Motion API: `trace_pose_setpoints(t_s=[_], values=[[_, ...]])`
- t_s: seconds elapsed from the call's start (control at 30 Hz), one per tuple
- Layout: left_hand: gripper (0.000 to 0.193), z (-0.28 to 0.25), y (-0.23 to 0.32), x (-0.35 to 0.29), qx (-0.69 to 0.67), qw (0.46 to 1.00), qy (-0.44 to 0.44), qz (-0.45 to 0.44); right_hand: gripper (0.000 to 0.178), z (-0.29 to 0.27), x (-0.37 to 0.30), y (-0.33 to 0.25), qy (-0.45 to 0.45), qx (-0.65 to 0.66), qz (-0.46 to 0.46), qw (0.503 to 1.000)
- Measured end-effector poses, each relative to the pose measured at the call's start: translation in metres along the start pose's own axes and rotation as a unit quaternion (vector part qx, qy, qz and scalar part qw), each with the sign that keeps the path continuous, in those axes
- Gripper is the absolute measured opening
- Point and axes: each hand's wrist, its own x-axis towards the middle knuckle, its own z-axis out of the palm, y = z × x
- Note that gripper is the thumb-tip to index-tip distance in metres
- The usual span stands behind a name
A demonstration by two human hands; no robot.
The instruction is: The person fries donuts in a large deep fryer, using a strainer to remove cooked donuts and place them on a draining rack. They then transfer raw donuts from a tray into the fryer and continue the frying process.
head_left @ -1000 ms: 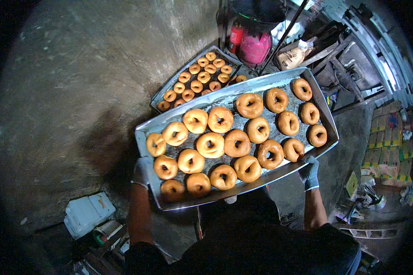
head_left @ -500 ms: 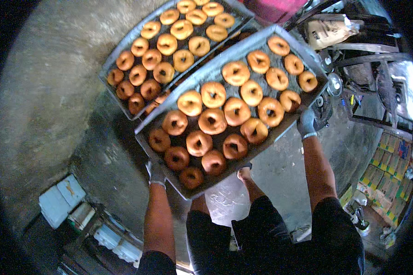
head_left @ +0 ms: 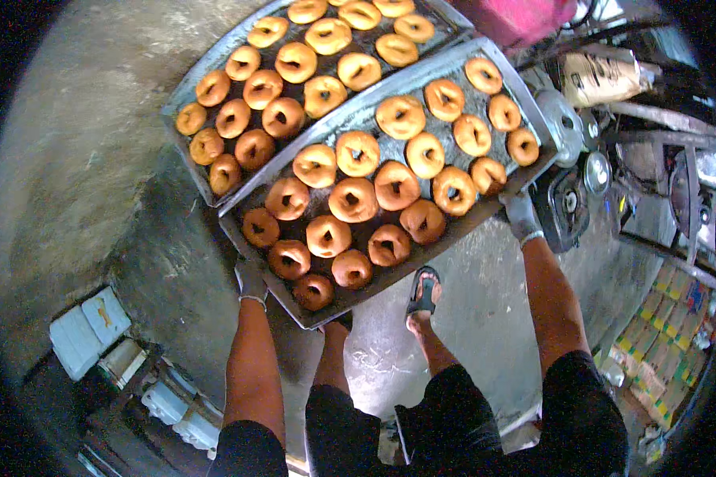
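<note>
My left hand (head_left: 250,284), in a grey glove, grips the near left corner of a dark metal baking tray (head_left: 531,111). On its right end, my right hand (head_left: 520,216), gloved too, is closed round the near edge. Several golden-brown ring doughnuts (head_left: 385,112) lie spread over this tray. The tray is tilted in view, its right end farther from me. Right behind it, a second baking tray (head_left: 208,65) holds more doughnuts, and the held tray's far rim overlaps its near side. The fingers under the held tray are partly hidden.
A dark gas burner (head_left: 566,205) stands right of my right hand, with round metal lids (head_left: 597,172) close by. A paper sack (head_left: 605,78) and a pink item (head_left: 511,17) are farther back. Flat boxes (head_left: 667,338) lie right; pale blue containers (head_left: 87,330) lie left. My sandalled foot (head_left: 424,296) is below.
Both hands have shifted the held tray slightly left and up in view, nearer the far tray, covering more of it. My sandalled foot and the burner now show more fully.
</note>
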Motion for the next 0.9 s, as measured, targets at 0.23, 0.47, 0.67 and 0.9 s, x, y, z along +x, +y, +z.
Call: trace_pose_setpoints(t_s=[0.23,0.47,0.67,0.9], values=[[0.035,-0.024,0.038,-0.112,0.164,0.986,0.012,-0.017,0.033,0.013,-0.082,-0.085,-0.115,-0.130,-0.057,0.983],[0.043,-0.103,0.145,-0.395,0.295,0.949,-0.113,0.008,0.033,0.049,-0.317,-0.207,-0.343,-0.082,-0.166,0.921],[0.047,-0.195,0.015,-0.657,0.254,0.958,0.078,-0.107,0.034,0.080,-0.447,-0.264,-0.598,-0.235,-0.279,0.714],[0.049,-0.173,-0.117,-0.840,0.007,0.902,0.307,-0.303,0.035,0.165,-0.581,-0.325,-0.667,-0.381,-0.400,0.499]])
